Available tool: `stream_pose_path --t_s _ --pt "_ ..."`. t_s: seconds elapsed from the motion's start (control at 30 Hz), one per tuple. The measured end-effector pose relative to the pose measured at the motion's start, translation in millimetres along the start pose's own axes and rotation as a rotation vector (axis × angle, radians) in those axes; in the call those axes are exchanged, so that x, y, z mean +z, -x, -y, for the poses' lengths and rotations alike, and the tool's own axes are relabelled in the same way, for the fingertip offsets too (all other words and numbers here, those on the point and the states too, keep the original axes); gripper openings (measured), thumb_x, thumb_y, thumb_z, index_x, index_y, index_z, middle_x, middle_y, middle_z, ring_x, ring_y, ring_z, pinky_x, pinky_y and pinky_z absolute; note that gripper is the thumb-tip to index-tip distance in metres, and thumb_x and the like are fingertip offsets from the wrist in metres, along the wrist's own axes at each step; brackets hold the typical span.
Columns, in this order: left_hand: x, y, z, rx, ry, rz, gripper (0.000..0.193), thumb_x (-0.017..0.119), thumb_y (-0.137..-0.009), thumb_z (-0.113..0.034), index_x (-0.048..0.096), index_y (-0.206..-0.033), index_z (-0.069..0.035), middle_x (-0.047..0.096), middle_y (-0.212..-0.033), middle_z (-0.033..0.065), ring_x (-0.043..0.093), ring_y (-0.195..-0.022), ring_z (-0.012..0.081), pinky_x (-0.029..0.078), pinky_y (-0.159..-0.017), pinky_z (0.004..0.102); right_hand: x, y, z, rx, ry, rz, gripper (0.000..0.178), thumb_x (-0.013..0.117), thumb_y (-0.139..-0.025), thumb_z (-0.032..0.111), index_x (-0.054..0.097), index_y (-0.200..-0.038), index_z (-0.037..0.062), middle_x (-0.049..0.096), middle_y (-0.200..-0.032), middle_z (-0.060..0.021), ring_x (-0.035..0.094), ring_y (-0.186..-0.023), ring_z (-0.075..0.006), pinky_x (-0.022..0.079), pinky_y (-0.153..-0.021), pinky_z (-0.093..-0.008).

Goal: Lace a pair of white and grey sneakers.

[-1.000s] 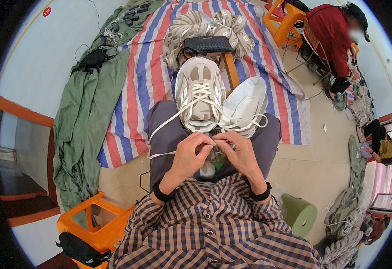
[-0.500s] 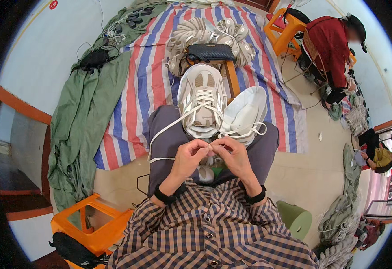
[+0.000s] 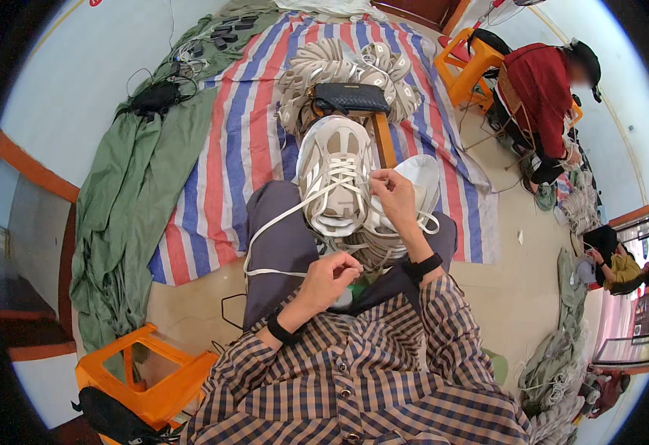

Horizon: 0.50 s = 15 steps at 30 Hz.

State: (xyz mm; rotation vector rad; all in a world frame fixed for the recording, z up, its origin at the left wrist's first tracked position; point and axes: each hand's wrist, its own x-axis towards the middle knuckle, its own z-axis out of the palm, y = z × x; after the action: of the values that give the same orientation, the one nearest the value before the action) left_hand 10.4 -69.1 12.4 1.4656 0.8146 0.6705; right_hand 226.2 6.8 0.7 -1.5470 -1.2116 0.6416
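A beige-and-white sneaker (image 3: 339,174) rests toe away between my knees, its white laces (image 3: 339,172) crossed over the tongue. A second, pale shoe (image 3: 422,182) lies to its right, partly behind my right hand (image 3: 397,200). That hand is closed in a pinch beside the sneaker's lacing; what is between the fingertips is too small to tell. My left hand (image 3: 328,282) is lower, over my lap, thumb and fingers pinched together. One long shoelace (image 3: 274,272) loops out over my left thigh and runs back to this hand, which closes on it.
More sneakers (image 3: 324,63) are heaped on the striped sheet (image 3: 224,156) behind a dark pouch (image 3: 350,98). An orange stool (image 3: 146,371) stands at my left, and a green tarp (image 3: 128,208) lies beyond it. A person in red (image 3: 539,93) works at the right.
My hands, together over my lap before, have come apart. The right moved up and away to the sneaker's side; the left dropped slightly nearer. My view shifted a little.
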Motion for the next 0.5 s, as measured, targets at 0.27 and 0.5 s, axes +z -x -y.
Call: stream_pose_path --t_s 0.27,0.5 --pt "-3 -3 6 -0.057 -0.05 0.062 0.012 0.058 -0.087 -0.01 0.062 -0.092 0.001 0.068 -0.084 0.0065 0.063 -0.077 0.0098 0.049 -0.069 0.0232 10 -4 -11 0.009 -0.027 -0.055 0.022 0.061 -0.079 0.01 0.064 -0.098 -0.0005 0.066 -0.077 -0.0074 0.06 -0.064 -0.0111 0.047 -0.061 -0.0247" --pt "-1 -3 7 -0.063 -0.061 0.065 0.012 0.059 -0.086 -0.01 0.062 -0.092 0.001 0.068 -0.084 0.0068 0.063 -0.076 0.01 0.049 -0.068 0.0232 10 -4 -12 0.062 -0.074 -0.053 0.022 0.061 -0.079 0.01 0.064 -0.099 -0.0005 0.065 -0.076 -0.0059 0.06 -0.065 -0.0104 0.047 -0.061 -0.0242"
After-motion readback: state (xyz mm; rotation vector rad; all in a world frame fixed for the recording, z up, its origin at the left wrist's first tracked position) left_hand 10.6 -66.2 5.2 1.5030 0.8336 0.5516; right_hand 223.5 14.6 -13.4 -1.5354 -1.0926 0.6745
